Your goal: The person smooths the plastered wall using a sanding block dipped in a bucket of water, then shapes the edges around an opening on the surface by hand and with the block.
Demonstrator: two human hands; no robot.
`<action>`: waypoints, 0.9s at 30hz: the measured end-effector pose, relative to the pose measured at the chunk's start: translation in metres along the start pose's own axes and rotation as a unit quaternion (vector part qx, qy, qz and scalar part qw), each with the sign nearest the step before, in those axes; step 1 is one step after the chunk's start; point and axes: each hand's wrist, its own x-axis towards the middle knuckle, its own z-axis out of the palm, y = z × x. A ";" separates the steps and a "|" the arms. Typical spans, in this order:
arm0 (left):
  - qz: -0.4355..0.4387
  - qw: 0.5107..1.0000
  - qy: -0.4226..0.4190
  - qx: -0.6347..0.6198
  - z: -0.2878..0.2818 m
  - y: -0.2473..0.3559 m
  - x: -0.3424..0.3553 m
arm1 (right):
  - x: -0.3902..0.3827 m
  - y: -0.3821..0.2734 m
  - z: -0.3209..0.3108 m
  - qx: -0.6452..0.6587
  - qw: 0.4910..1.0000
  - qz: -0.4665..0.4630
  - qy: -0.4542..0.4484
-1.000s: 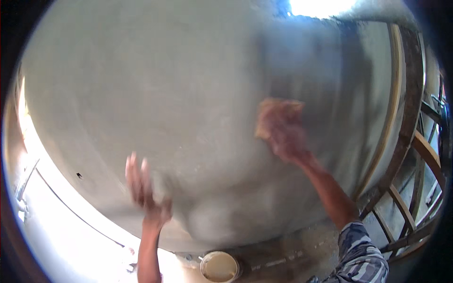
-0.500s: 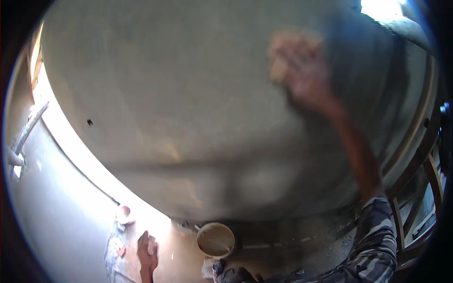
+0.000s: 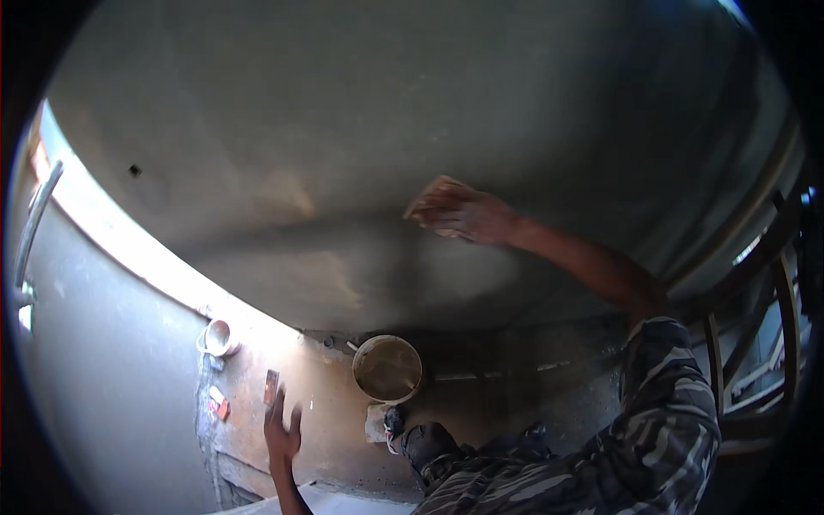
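Observation:
My right hand [image 3: 470, 216] presses a thin tan pad [image 3: 422, 199] against the smooth grey plastered wall [image 3: 283, 103]. The pad's edge shows past my fingertips; whether it is a sponge or a board I cannot tell. My fingers lie over it, and most of it is hidden beneath them. Lower left, my left hand [image 3: 281, 433] hangs free over the floor, fingers apart and nothing in it. In the picture its fingertips come close to a small brown block [image 3: 271, 387], which seems to lie on the floor.
A round bucket [image 3: 357, 375] of murky contents stands at the wall's foot, beside a pale block [image 3: 375, 423] and my shoe [image 3: 394, 421]. Further left are a small pail [image 3: 216, 337] and a red-and-white scrap [image 3: 220, 402]. Wooden bars [image 3: 787, 318] rise on the right.
My right hand has swept down and to the left across the wall with the pad. The left hand's fingers have spread, and the view has shifted, showing more floor.

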 end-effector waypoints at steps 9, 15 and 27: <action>-0.001 0.999 0.009 0.039 0.010 -0.035 0.035 | -0.075 0.121 -0.018 0.268 0.888 0.372 0.045; 0.517 0.798 0.244 0.190 0.028 0.378 0.223 | -0.083 -0.026 -0.031 0.285 0.780 0.538 0.144; 0.734 0.474 0.379 0.304 0.124 0.646 0.290 | -0.315 0.030 0.012 0.154 0.553 0.805 0.152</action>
